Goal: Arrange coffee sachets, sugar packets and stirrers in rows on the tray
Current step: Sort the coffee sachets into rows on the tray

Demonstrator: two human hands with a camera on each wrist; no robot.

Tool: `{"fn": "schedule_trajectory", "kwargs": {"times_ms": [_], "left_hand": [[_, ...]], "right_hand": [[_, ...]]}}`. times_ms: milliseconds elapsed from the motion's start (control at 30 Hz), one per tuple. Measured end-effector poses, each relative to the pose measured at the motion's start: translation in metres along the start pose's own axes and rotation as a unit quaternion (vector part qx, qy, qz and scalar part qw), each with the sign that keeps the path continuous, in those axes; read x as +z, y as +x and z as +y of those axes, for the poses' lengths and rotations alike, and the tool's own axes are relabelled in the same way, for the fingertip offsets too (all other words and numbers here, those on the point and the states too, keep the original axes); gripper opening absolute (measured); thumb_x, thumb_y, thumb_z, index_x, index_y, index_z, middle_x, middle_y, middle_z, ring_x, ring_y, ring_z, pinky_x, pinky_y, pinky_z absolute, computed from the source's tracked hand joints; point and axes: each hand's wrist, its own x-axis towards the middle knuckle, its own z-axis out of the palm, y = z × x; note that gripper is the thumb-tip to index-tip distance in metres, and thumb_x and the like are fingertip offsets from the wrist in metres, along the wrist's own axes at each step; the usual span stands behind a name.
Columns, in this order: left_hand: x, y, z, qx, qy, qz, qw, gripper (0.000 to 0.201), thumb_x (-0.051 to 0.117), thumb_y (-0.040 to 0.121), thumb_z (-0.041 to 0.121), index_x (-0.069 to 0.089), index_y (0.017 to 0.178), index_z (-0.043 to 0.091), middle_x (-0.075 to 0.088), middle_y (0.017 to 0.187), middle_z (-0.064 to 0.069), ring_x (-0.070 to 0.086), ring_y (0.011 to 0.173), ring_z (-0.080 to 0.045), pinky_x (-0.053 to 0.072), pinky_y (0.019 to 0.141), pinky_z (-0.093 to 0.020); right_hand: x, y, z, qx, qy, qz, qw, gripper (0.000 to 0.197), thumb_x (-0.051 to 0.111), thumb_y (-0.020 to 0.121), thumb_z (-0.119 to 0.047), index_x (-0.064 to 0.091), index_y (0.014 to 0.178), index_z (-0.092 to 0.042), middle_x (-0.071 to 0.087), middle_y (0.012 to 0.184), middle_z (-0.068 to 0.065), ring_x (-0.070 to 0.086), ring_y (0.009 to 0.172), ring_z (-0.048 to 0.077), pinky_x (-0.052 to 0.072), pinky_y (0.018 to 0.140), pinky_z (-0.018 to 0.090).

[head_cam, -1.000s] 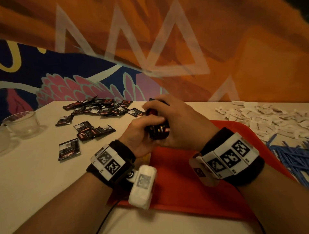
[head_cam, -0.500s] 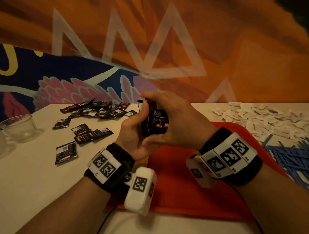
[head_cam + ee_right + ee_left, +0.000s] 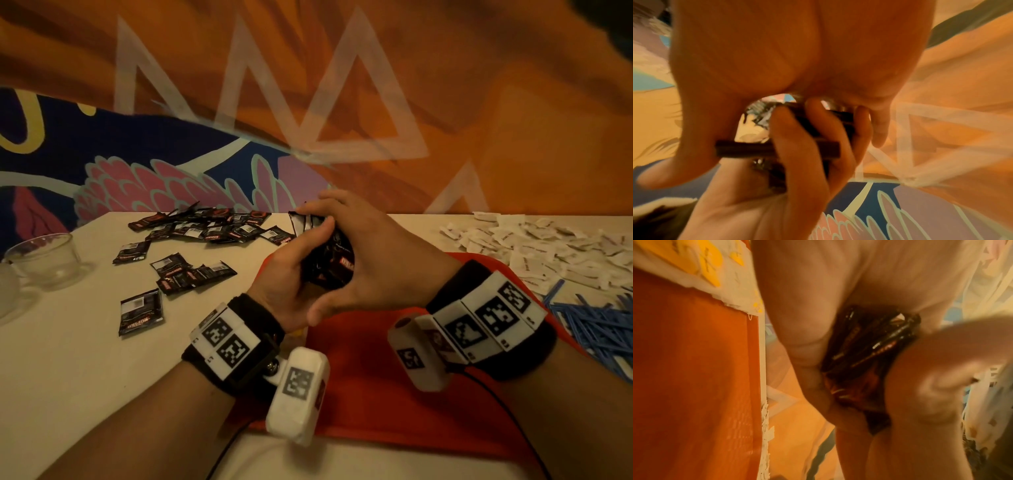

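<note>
Coffee sachets [image 3: 329,255] in both hands' grip above red tray [image 3: 383,387], cream table [image 3: 68,377], seemingly painted wall [image 3: 513,120] behind.

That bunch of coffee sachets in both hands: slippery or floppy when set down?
Probably slippery: the sachet bunch looks glossy and its top edges fan out between left hand and right hand. Likely thin and light; loose sachets lie flat on the table.
</note>
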Motion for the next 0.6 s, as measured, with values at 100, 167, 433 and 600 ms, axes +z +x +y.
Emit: {"fn": "schedule_trajectory", "kwargs": {"times_ms": [100,167,433,600], "left_hand": [[-0.001,0.0,0.004,-0.016,0.018,0.014,1.0,0.051,0.06,0.084,0.053,0.071,0.117,0.016,0.068,0.113,-0.009,0.065,0.11,-0.024,0.054,0.091,-0.036],[-0.003,-0.001,0.005,-0.019,0.015,-0.012,1.0,0.057,0.07,0.079,0.054,0.068,0.121,0.015,0.067,0.116,-0.009,0.064,0.112,-0.024,0.052,0.094,-0.036],[0.005,0.003,-0.004,-0.039,0.017,0.041,0.998,0.049,0.054,0.087,0.05,0.069,0.115,0.013,0.07,0.108,-0.01,0.07,0.1,-0.022,0.058,0.082,-0.033],[0.0,0.001,0.003,-0.064,0.012,0.009,0.998,0.045,0.056,0.088,0.046,0.069,0.119,0.016,0.066,0.117,-0.008,0.064,0.11,-0.022,0.051,0.089,-0.034]], "right_hand": [[-0.003,0.0,0.0,-0.012,0.019,0.044,0.999,0.106,0.087,0.051,-0.062,0.044,0.14,-0.026,0.052,0.135,-0.007,0.048,0.125,0.008,0.043,0.106,0.034],[-0.002,0.002,0.001,-0.014,0.019,0.064,0.998,0.103,0.087,0.052,-0.062,0.045,0.139,-0.025,0.054,0.133,-0.008,0.05,0.123,0.007,0.044,0.104,0.035],[-0.004,-0.004,0.007,0.023,0.046,-0.054,0.997,0.115,0.086,0.046,-0.066,0.033,0.144,-0.037,0.041,0.14,-0.01,0.04,0.131,0.004,0.038,0.111,0.03],[-0.002,0.0,0.015,-0.033,-0.001,0.069,0.997,0.082,0.088,0.061,-0.04,0.052,0.133,-0.024,0.058,0.121,-0.005,0.054,0.111,0.01,0.045,0.094,0.029]]}}
